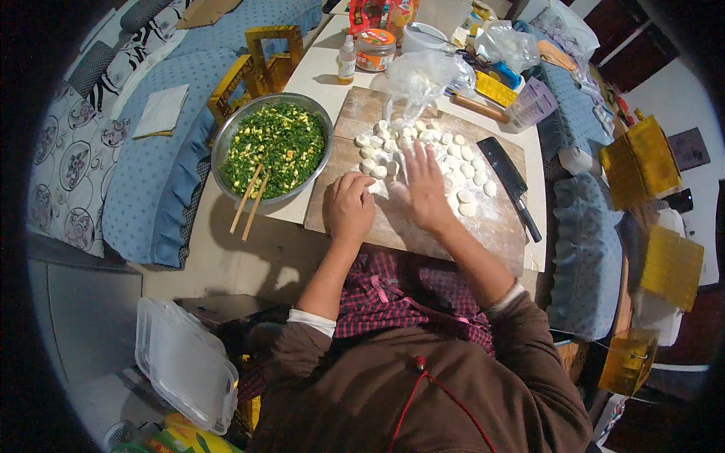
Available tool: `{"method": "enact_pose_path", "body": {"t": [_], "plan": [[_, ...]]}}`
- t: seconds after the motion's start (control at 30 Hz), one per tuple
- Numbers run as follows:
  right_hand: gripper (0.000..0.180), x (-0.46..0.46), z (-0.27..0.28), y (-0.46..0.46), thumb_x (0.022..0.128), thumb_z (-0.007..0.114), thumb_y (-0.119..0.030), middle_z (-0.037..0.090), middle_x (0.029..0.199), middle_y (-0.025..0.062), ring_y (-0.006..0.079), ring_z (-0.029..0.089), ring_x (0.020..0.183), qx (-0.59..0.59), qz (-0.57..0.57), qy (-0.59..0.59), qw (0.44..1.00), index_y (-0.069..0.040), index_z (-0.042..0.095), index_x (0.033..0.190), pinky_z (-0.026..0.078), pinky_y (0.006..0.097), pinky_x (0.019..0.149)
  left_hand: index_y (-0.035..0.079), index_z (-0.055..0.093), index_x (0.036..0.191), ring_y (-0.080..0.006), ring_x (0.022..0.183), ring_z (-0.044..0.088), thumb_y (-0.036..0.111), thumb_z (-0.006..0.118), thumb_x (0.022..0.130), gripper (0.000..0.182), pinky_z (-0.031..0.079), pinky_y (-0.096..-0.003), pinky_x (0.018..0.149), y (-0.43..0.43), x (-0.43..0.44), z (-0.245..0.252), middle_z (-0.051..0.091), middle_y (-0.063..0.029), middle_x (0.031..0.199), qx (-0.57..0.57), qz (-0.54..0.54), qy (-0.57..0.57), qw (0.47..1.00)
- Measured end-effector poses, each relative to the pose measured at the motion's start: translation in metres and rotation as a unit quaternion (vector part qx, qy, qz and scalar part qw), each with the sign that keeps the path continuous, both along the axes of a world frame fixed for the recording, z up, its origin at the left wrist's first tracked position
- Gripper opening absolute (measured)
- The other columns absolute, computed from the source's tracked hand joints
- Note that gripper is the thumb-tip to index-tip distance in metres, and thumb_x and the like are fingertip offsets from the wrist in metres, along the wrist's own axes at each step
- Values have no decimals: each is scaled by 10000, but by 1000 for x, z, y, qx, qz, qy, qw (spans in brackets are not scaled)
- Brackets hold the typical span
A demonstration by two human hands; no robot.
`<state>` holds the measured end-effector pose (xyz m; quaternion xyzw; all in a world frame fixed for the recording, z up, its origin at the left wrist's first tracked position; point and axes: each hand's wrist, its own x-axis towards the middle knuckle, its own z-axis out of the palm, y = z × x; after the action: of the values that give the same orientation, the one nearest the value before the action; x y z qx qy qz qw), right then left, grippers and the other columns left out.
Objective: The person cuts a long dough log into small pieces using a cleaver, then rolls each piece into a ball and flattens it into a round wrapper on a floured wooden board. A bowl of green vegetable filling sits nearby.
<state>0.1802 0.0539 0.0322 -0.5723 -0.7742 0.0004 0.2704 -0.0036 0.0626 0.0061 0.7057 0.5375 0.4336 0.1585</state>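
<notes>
Small floured dough pieces (466, 196) lie spread over a wooden board (396, 231) in front of me. Near the board's left part is my left hand (352, 203), its fingers bent; whether it holds a piece of dough cannot be told. My right hand (425, 187) is spread flat, palm down, over the floury middle of the board among the pieces. What lies under its palm is hidden. To the right rests a cleaver (504, 170) with a dark blade. A metal bowl (327, 153) of chopped greens with yellow bits stands at the left, wooden chopsticks (256, 206) leaning in it.
Behind the board are a clear plastic bag (422, 76), a wooden rolling pin (480, 107), an orange-lidded jar (375, 51), a small bottle (346, 61) and a white tub (422, 41). Yellow chairs (235, 85) and a blue-covered sofa (153, 187) stand beside the table.
</notes>
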Motion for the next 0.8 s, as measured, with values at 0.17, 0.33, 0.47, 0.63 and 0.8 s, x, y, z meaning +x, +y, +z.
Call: {"method": "enact_pose_path", "body": {"t": [0.17, 0.33, 0.47, 0.63, 0.8], "plan": [[940, -21, -20, 4, 928, 679, -482, 236, 1674, 296, 518, 201, 1548, -28, 1, -54, 998, -4, 269, 1625, 187, 589, 1256, 109, 730, 1004, -325, 1096, 631, 29, 630, 867, 188, 490, -444, 962, -4, 1, -2, 688, -71, 1116, 5, -3, -11, 1000], [670, -14, -17, 33, 924, 703, -307, 478, 1487, 292, 471, 411, 1416, -44, -15, 237, 970, 33, 486, 1458, 307, 532, 1190, 105, 732, 992, -326, 1092, 635, 13, 638, 855, 189, 492, -442, 956, 0, 3, 2, 693, -72, 1101, 27, 5, -7, 1000], [456, 28, -22, 6, 925, 713, -270, 593, 1284, 217, 405, 545, 1161, 13, -51, 218, 974, -36, 605, 1301, 416, 482, 1044, 80, 724, 992, -338, 1095, 626, -9, 637, 829, 205, 482, -443, 966, 0, 1, -1, 685, -92, 1084, 24, 3, -13, 1000], [311, 42, -3, -48, 836, 821, -205, 657, 1071, 141, 344, 583, 1020, -145, 59, 146, 977, -68, 631, 1040, 467, 454, 898, 96, 727, 977, -322, 1068, 643, 0, 647, 850, 178, 501, -431, 936, -1, 3, 2, 695, -69, 1067, 23, 5, -21, 999], [236, 63, 13, -44, 845, 762, -103, 672, 980, 155, 345, 646, 948, -239, -91, 235, 938, -48, 614, 1021, 518, 428, 844, 97, 725, 985, -320, 1069, 643, 4, 649, 853, 178, 498, -436, 939, 0, 1, -2, 693, -74, 1067, 35, 6, -1, 999]]}}
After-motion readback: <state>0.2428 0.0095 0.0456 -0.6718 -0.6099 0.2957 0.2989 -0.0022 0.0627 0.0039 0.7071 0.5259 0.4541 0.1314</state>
